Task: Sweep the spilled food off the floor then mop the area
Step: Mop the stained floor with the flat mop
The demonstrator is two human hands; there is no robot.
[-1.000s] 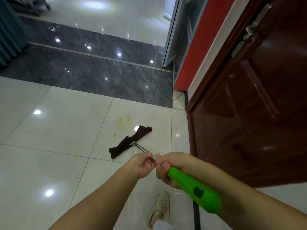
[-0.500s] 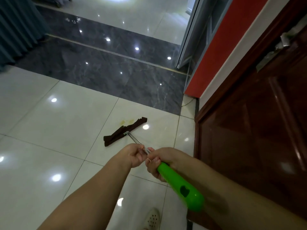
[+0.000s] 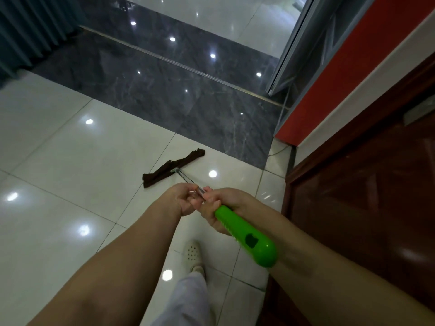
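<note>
Both my forearms reach forward from the bottom of the view and meet near the middle, over the white floor tiles (image 3: 70, 161). My right hand (image 3: 226, 208) is wrapped around the top of the mop's green grip (image 3: 244, 238), fingers curled tight on it, with the thick rounded butt of the grip sticking back past my wrist toward me. My left hand (image 3: 183, 198) sits just ahead of the right one, touching it, its fingers folded around the thin metal shaft (image 3: 188, 181) where it leaves the grip. So both of my hands are clamped on the mop, 1 behind the other.

The mop's long axis runs from lower right to upper left, away from me: green grip nearest, shaft slanting down to the floor, and the dark brown mop head (image 3: 173, 168) lying flat on a white tile at the far end. The head is a long narrow strip set crosswise to the shaft, its right end pointing up toward the dark grey marbled tiles (image 3: 164, 90) and stopping just short of their edge.

A brown wooden door (image 3: 364, 196) stands close on my right. My foot in a pale perforated shoe (image 3: 193, 254) is planted on the tiles beneath my hands.
</note>
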